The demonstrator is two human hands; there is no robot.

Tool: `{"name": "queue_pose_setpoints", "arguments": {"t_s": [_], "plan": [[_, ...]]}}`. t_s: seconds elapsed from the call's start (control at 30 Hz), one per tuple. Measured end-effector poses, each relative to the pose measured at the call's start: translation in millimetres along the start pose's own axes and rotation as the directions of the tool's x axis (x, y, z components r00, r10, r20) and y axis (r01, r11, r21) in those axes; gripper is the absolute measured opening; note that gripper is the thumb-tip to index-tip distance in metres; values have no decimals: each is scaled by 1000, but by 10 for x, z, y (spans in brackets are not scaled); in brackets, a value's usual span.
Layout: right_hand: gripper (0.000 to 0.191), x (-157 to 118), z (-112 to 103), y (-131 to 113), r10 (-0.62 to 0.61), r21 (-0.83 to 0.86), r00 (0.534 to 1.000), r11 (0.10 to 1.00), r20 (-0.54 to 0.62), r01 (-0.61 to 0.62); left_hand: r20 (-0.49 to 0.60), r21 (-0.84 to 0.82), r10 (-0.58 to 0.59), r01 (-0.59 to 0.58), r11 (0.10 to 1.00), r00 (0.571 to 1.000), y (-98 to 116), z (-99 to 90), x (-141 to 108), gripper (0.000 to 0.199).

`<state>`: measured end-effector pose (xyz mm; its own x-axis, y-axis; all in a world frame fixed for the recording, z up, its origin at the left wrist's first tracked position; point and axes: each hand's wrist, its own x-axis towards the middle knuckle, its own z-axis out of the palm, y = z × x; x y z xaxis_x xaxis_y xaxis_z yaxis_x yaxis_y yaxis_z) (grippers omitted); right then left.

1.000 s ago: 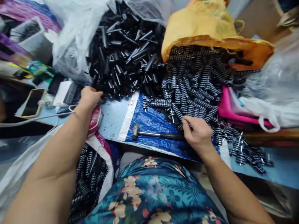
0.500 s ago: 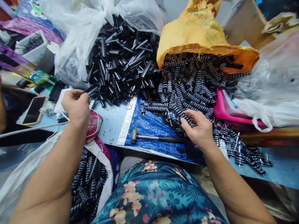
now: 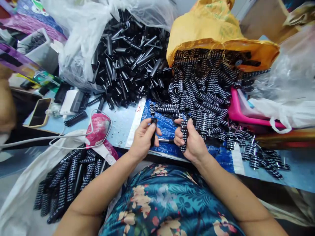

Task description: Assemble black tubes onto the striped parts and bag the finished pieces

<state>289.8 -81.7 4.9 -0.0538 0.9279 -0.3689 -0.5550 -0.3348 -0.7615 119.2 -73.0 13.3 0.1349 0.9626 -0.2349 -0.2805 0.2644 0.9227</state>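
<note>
Tube pile (image 3: 128, 62) left – handle pile (image 3: 204, 95) right, hammer (image 3: 166, 140) before.

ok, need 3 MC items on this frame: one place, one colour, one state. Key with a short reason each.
1. Where does the spilled heap of patterned sleeves come from?
A. the yellow sack
B. the pink tray
C. the white box

2. What colour is the tarp under the hands?
A. green
B. blue
C. red

3. What is the left hand doing?
A. lying flat on the table
B. gripping the phone
C. closed on a plain black tube

Key: 1 A, the heap runs out of the mouth of the yellow sack. 2 B, blue sheet shows between the hands. 3 C, its fingers wrap a plain black tube, while the right hand holds a patterned sleeve.
</note>
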Motion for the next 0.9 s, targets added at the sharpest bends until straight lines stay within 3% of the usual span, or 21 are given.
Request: {"name": "queue_pose_setpoints", "arguments": {"t_s": [0.2, 0.3, 0.37, 0.43, 0.5, 0.53, 0.63, 0.77, 0.9], "plan": [[43, 32, 77, 141, -189, -79, 978, 980, -94, 182, 78, 300, 120, -138, 944, 990, -127, 203, -24, 27], [50, 60, 44, 204, -305, -302, 952, 906, 20, 297, 105, 381, 176, -203, 902, 979, -134, 257, 0, 20], [66, 54, -59, 200, -435, -511, 883, 726, 176, 459, 92, 383, 150, -174, 907, 984, -112, 220, 6, 19], [94, 35, -199, 164, -512, -657, 754, 406, 412, 635, 98, 369, 95, -124, 921, 991, -73, 145, -3, 24], [105, 19, -323, 124, -487, -652, 612, 110, 623, 750, 130, 368, 47, -92, 925, 990, -41, 78, -19, 28], [103, 14, -366, 108, -467, -625, 558, 15, 686, 781, 143, 373, 33, -85, 924, 989, -34, 58, -28, 30], [97, -3, -407, 87, -501, -578, 456, -113, 735, 808, 104, 348, 10, -46, 936, 995, -61, 68, -46, 39], [101, -55, -340, 106, -534, -558, 400, -170, 745, 812, -5, 238, 5, -4, 971, 1000, -153, 169, -71, 52], [97, -87, -298, 154, -557, -551, 352, -239, 752, 799, -4, 92, -1, 1, 996, 1000, -189, 225, -96, 42]]}}
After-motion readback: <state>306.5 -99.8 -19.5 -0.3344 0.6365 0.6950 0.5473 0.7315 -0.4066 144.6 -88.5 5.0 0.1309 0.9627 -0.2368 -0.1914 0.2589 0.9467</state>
